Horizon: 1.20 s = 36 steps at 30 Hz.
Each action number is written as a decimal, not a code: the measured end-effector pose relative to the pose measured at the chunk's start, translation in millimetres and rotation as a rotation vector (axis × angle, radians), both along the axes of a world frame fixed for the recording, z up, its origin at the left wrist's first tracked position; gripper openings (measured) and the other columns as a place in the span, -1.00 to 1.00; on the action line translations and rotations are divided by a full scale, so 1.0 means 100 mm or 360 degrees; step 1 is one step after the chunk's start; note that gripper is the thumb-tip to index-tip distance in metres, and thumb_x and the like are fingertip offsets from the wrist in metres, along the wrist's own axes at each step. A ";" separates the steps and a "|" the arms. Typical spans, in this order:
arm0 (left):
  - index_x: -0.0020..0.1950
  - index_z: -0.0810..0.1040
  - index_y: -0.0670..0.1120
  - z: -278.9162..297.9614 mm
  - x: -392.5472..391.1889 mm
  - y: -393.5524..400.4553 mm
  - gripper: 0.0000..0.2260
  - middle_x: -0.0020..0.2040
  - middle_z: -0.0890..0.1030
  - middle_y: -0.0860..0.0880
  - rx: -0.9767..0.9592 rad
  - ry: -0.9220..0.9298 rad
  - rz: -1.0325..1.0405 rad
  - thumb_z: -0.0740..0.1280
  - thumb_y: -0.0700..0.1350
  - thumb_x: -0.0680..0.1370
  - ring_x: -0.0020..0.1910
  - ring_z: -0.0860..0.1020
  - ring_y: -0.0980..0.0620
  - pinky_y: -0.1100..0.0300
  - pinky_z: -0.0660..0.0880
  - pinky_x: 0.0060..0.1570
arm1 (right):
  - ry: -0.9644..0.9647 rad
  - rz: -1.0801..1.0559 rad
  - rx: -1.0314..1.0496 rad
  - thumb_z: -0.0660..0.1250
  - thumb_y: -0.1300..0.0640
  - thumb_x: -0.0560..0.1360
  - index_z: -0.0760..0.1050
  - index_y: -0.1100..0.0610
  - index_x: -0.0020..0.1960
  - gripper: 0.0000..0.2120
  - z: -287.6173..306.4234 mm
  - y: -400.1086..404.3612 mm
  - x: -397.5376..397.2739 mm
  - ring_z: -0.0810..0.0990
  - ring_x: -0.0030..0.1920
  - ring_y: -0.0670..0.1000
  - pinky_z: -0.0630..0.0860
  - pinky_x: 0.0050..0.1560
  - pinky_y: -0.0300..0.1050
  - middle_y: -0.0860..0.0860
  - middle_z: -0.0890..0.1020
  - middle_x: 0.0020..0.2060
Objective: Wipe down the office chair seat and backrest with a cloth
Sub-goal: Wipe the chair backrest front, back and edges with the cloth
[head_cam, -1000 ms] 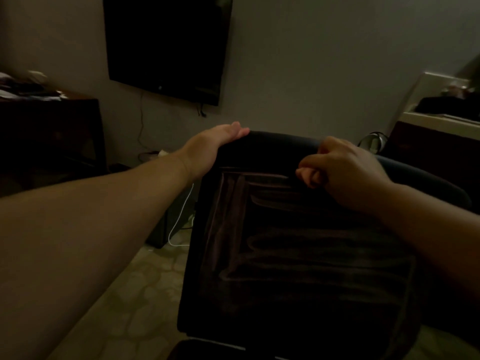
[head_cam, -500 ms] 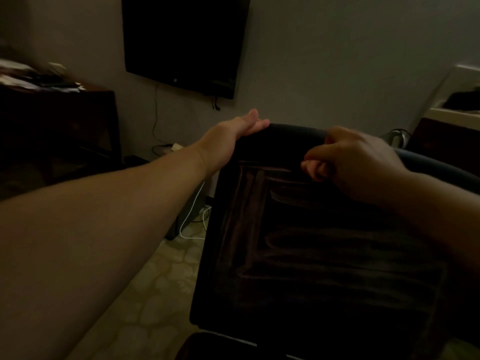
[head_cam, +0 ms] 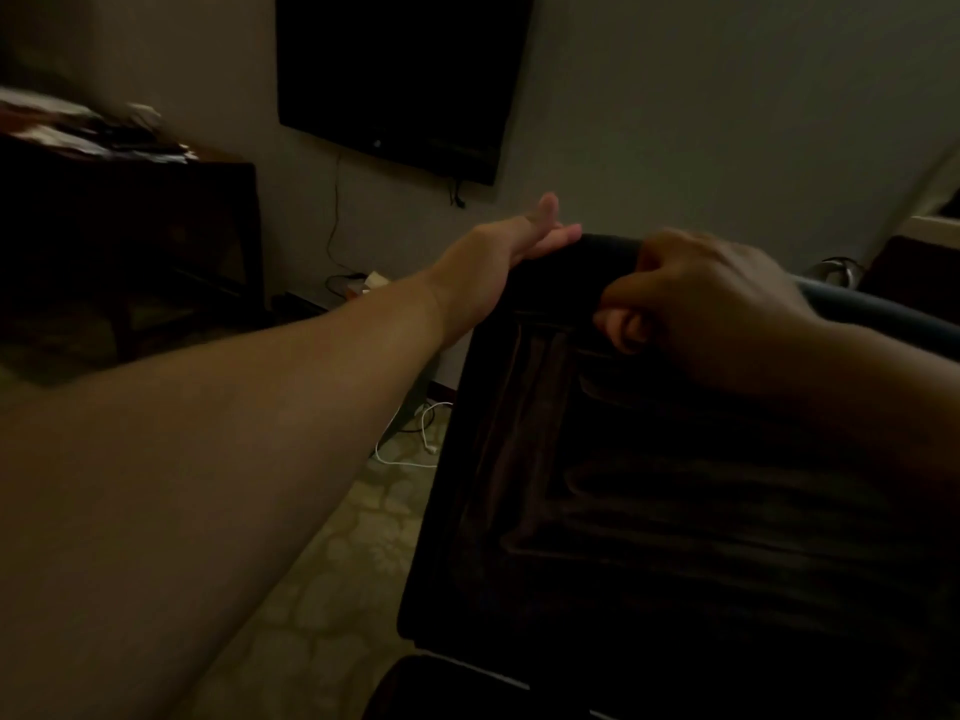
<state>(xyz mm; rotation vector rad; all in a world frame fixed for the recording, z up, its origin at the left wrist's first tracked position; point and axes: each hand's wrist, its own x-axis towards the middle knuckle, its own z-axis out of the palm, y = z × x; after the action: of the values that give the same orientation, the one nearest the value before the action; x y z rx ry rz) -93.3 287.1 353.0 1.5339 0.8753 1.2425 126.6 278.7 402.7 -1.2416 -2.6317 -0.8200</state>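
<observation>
Mostly dark backrest (head_cam: 675, 511), streaky wipe marks; both hands at top edge.

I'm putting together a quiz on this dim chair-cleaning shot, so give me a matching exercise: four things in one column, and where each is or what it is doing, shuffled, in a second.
Things:
1. left hand
2. right hand
3. television
4. white cable

Places or states:
A. lies on the patterned floor beside the chair
B. fingers curled, knuckles up, at the upper front of the backrest
C. hangs on the wall behind the chair
D. rests on the backrest's top left corner, fingers extended

Pairs: 1-D, 2-B, 3-C, 4-A

It is too dark to see a cloth in the right hand.
</observation>
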 end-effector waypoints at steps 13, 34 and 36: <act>0.61 0.36 -0.15 0.05 -0.01 -0.01 -0.39 0.56 0.46 -0.05 0.0046 0.0153 0.0012 -0.08 0.21 0.76 0.47 0.48 0.03 0.42 0.49 0.11 | 0.0097 0.0091 -0.0001 0.33 -0.15 0.56 0.68 -0.16 0.16 -0.76 -0.03 0.03 -0.05 0.41 -0.12 0.08 0.22 -0.19 -0.11 0.00 0.42 -0.06; 0.51 0.53 -0.10 0.04 0.09 0.06 -0.44 0.45 0.58 -0.08 -0.0052 0.0066 0.0133 -0.01 0.21 0.75 0.34 0.59 0.03 0.11 0.48 0.41 | -0.0020 -0.0078 0.0109 0.34 -0.03 0.65 0.59 -0.17 0.24 -0.82 -0.06 0.01 -0.14 0.51 -0.01 0.12 0.37 -0.13 -0.04 -0.01 0.36 -0.03; 0.52 0.50 -0.13 0.00 0.11 0.08 -0.47 0.44 0.57 -0.08 -0.0025 0.0027 0.0178 0.02 0.17 0.76 0.37 0.57 0.02 0.06 0.47 0.45 | -0.0016 -0.0060 0.0156 0.36 0.01 0.64 0.60 -0.13 0.24 -0.81 -0.11 0.03 -0.33 0.57 0.11 0.17 0.46 -0.08 -0.01 0.04 0.42 0.02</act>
<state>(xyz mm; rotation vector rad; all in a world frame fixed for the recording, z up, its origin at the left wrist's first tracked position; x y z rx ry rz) -82.3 294.7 353.4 1.5021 0.9914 1.3012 93.9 281.7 391.9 -1.2686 -2.5491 -0.9518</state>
